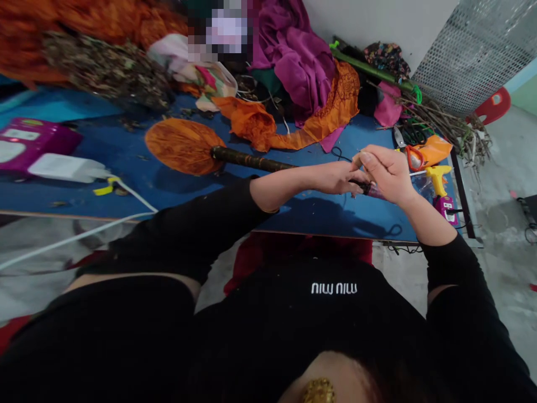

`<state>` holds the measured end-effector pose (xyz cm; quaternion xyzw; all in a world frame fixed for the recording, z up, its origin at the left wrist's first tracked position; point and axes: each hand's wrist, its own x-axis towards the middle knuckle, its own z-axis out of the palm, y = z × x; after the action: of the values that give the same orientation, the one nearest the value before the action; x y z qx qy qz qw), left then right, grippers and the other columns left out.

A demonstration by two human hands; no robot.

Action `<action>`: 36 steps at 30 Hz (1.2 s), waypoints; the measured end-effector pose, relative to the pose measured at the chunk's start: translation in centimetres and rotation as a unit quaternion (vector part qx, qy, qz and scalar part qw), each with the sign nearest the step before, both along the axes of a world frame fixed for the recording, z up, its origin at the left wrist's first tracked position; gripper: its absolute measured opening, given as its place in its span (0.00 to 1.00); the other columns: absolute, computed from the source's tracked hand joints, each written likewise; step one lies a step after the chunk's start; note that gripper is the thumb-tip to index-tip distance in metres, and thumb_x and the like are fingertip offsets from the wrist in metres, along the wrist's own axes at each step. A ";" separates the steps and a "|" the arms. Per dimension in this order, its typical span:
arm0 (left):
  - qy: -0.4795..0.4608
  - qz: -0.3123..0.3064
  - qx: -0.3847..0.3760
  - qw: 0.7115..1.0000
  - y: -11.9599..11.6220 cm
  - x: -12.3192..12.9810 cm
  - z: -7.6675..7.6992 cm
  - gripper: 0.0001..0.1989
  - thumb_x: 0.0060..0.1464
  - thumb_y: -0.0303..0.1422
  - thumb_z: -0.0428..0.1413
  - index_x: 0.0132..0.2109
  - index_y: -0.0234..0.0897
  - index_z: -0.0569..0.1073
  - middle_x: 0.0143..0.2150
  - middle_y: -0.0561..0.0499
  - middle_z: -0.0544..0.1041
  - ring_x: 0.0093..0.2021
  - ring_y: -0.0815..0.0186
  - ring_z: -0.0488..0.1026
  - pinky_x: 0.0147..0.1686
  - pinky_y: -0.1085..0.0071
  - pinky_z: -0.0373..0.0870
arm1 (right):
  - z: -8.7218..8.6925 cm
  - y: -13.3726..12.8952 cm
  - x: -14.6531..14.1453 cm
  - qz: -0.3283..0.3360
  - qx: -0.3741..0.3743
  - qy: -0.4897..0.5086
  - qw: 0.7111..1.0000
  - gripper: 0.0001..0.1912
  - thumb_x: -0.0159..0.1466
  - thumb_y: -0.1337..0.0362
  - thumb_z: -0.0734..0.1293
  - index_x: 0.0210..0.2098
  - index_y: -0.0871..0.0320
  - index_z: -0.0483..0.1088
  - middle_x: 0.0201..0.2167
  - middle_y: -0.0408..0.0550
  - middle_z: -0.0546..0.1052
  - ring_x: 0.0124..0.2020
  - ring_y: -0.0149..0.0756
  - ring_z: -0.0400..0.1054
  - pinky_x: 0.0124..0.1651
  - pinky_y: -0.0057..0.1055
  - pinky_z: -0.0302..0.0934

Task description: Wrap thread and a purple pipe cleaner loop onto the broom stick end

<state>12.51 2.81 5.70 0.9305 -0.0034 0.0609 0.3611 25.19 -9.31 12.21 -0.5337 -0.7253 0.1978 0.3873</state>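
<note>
A dark brown stick (255, 160) lies across the table, with an orange fabric-covered rounded head (184, 144) at its left end. My left hand (335, 178) is closed around the stick toward its right end, palm and fingers partly hidden. Close beside it, my right hand (388, 173) is curled with fingers and thumb pressed together above the stick's end. What lies inside those fingers is hidden. A dark and purplish end piece (372, 191) shows beneath my right hand.
Orange cloth (255, 126) and purple cloth (293, 50) are heaped at the back. Scissors (413, 135), a yellow glue gun (437, 179) and bundled twigs (448, 117) lie at right. A purple power box (39, 143) with a white cable stands at left.
</note>
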 end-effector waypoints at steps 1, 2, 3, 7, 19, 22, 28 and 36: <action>0.004 0.000 -0.002 1.000 0.0 0.1 -0.1 0.15 0.61 0.33 0.57 0.51 0.38 0.83 0.42 0.52 0.86 0.41 0.65 0.80 0.41 0.76 0.72 | 0.1 -0.2 0.2 0.006 0.002 0.008 1.000 0.32 0.76 0.40 0.54 0.33 0.57 0.73 0.26 0.41 0.69 0.32 0.30 0.67 0.45 0.32 0.67; 0.016 0.010 -0.003 1.000 -0.1 0.1 -0.1 0.14 0.61 0.34 0.57 0.49 0.37 0.84 0.40 0.52 0.86 0.40 0.65 0.79 0.40 0.76 0.71 | 0.3 -0.5 0.5 0.018 0.001 0.011 1.000 0.31 0.76 0.40 0.55 0.32 0.57 0.73 0.26 0.41 0.69 0.33 0.31 0.67 0.45 0.33 0.67; 0.036 0.018 -0.006 0.999 -0.2 0.2 -0.2 0.13 0.61 0.33 0.56 0.46 0.36 0.84 0.38 0.52 0.85 0.38 0.65 0.78 0.39 0.76 0.70 | 0.6 -0.8 0.9 0.032 0.000 0.012 0.999 0.31 0.76 0.40 0.57 0.30 0.57 0.73 0.27 0.42 0.69 0.34 0.31 0.68 0.47 0.34 0.68; 0.050 0.047 0.021 0.997 -0.3 0.2 0.2 0.17 0.61 0.33 0.54 0.51 0.38 0.84 0.38 0.53 0.85 0.36 0.67 0.77 0.36 0.76 0.66 | 2.7 -1.6 4.2 0.062 -0.011 0.040 0.997 0.30 0.71 0.38 0.64 0.27 0.57 0.74 0.42 0.51 0.75 0.48 0.38 0.73 0.55 0.41 0.69; -0.026 0.138 0.104 0.985 1.9 0.9 2.4 0.28 0.67 0.34 0.49 0.72 0.39 0.71 0.60 0.42 0.82 0.57 0.57 0.78 0.58 0.65 0.71 | 8.4 -3.1 14.2 -0.292 0.039 0.162 0.942 0.22 0.72 0.71 0.62 0.21 0.58 0.66 0.26 0.40 0.77 0.15 0.16 0.58 0.23 0.26 0.53; -0.047 0.195 0.140 0.970 2.8 1.2 2.8 0.28 0.68 0.34 0.49 0.72 0.39 0.71 0.58 0.41 0.82 0.56 0.55 0.78 0.57 0.63 0.72 | 8.1 -4.5 14.9 -0.331 0.115 0.171 0.921 0.19 0.71 0.67 0.64 0.22 0.56 0.66 0.25 0.40 0.76 0.12 0.17 0.48 0.19 0.28 0.48; -0.076 0.315 0.187 0.928 4.8 1.3 5.3 0.30 0.69 0.32 0.48 0.75 0.35 0.67 0.59 0.36 0.81 0.57 0.51 0.79 0.55 0.60 0.73 | 3.1 -7.6 12.3 -0.258 0.093 0.192 0.942 0.20 0.57 0.48 0.74 0.22 0.56 0.69 0.29 0.46 0.75 0.13 0.21 0.50 0.16 0.29 0.37; -0.091 0.198 0.012 0.976 6.3 -1.6 7.2 0.27 0.63 0.32 0.51 0.66 0.32 0.77 0.48 0.49 0.86 0.41 0.66 0.78 0.46 0.74 0.72 | 5.1 -4.6 16.6 -0.478 0.295 -0.159 0.812 0.10 0.63 0.62 0.62 0.24 0.53 0.65 0.29 0.53 0.75 0.37 0.42 0.74 0.46 0.43 0.69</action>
<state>10.90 9.11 12.94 0.9075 0.1473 0.2158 0.3290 41.78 -13.89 17.34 -0.6972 -0.4537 -0.3237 0.4509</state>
